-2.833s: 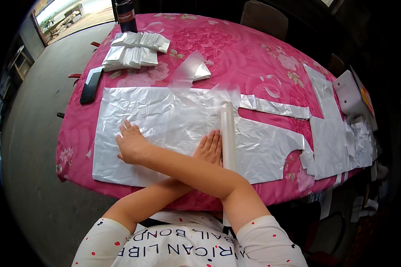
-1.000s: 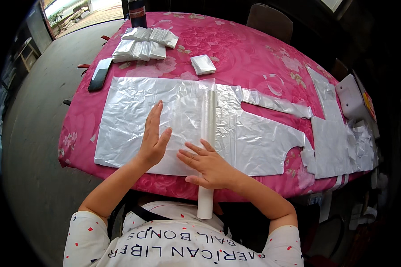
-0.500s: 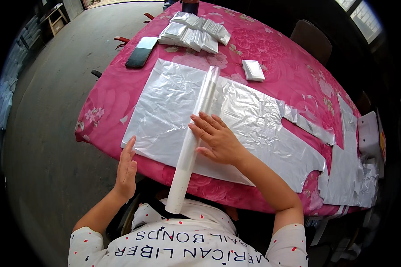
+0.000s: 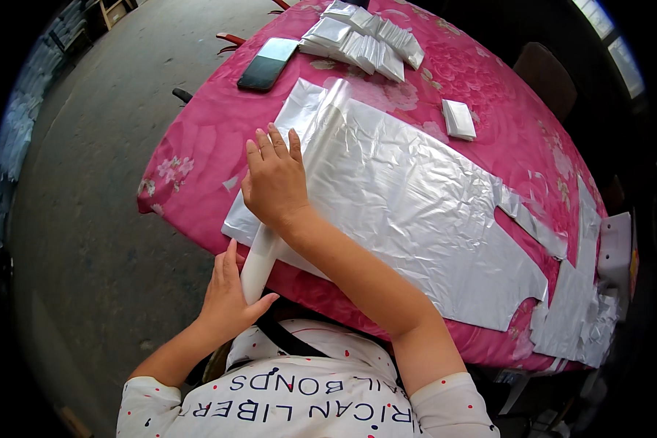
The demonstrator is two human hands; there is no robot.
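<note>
A thin silvery plastic sheet (image 4: 409, 197), wrinkled and with curved cut-outs at its right end, lies across the table. A long pale tube (image 4: 259, 266) rests slantwise over its left part, its near end jutting past the table edge. My right hand (image 4: 276, 179) lies over the tube's middle, fingers stretched and spread, hiding that stretch of it. At the near end, my left hand (image 4: 226, 292) is beside the tube, its thumb and fingers apart around the end. Beyond the tube, a strip of sheet (image 4: 299, 98) shows at the left.
Folded plastic packets (image 4: 361, 44) are piled at the far side, with a smaller stack (image 4: 458, 119) to their right. A phone (image 4: 269, 64) lies near the left edge of the pink flowered tablecloth (image 4: 197, 153). More plastic pieces (image 4: 573, 306) and a white box (image 4: 615, 247) are at the right.
The tube has moved left across the sheet, leaving a narrower strip beyond it. My right hand has moved left with it, and my left hand has come to the tube's near end.
</note>
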